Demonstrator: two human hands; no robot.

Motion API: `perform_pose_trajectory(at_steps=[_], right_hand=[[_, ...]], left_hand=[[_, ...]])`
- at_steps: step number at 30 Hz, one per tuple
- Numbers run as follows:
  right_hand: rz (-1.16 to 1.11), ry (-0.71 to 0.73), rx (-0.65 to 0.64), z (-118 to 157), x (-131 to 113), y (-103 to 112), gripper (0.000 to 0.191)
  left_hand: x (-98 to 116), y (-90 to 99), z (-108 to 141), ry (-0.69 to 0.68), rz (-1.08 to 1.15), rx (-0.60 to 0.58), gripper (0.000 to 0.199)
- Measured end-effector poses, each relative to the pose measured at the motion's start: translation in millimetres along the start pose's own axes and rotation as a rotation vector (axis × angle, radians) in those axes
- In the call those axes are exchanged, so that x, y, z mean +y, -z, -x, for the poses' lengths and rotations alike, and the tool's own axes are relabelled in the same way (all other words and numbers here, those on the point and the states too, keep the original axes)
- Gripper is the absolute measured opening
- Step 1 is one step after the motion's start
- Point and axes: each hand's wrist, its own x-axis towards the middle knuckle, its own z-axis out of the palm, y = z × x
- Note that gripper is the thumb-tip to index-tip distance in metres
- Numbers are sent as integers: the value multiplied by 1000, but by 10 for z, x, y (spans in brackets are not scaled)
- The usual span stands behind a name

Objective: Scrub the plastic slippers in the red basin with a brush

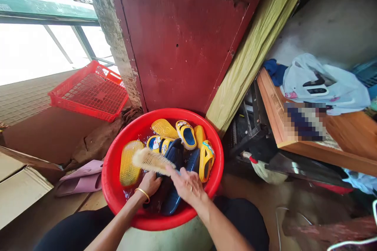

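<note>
My right hand (189, 186) is closed around the handle end of a pale scrub brush (153, 161), index finger stretched along it. The brush lies across a dark navy slipper (176, 152), bristles towards it; whether they touch I cannot tell. My left hand (149, 184), with a gold bangle at the wrist, grips that slipper at its near left side, fingers partly hidden. Both hands are over a red basin (107, 188) of water. Another navy slipper (171, 202) lies beneath my right hand. Several yellow sandals surround them, including an upturned yellow sole (129, 163) and a yellow-and-blue clog (186, 135).
A pair of pink slippers (79, 180) lies left of the basin, near cardboard (38, 133) and a red plastic crate (91, 90). A dark red door panel (182, 43) stands directly behind. To the right, a wooden tray (350, 129) holds a white plastic bag (326, 82).
</note>
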Motion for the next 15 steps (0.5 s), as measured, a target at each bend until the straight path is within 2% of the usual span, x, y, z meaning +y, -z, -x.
perform_pose_trajectory(at_steps=[4, 6, 8, 11, 13, 15], right_hand=[[-10, -270, -85, -61, 221, -11, 57], [-43, -338, -100, -91, 295, -6, 58], [-93, -330, -63, -94, 252, -18, 60], [-142, -209, 10, -60, 77, -57, 61], [-121, -145, 1, -33, 15, -76, 61], [-81, -168, -60, -18, 47, -81, 59]], left_hand=[[-24, 48, -19, 99, 189, -92, 43], [2, 67, -10, 142, 209, -51, 52], [50, 69, 14, 111, 127, 53, 64], [113, 54, 42, -44, -44, 228, 82], [111, 56, 28, -56, -115, 247, 77], [67, 78, -14, 44, -171, 191, 62]])
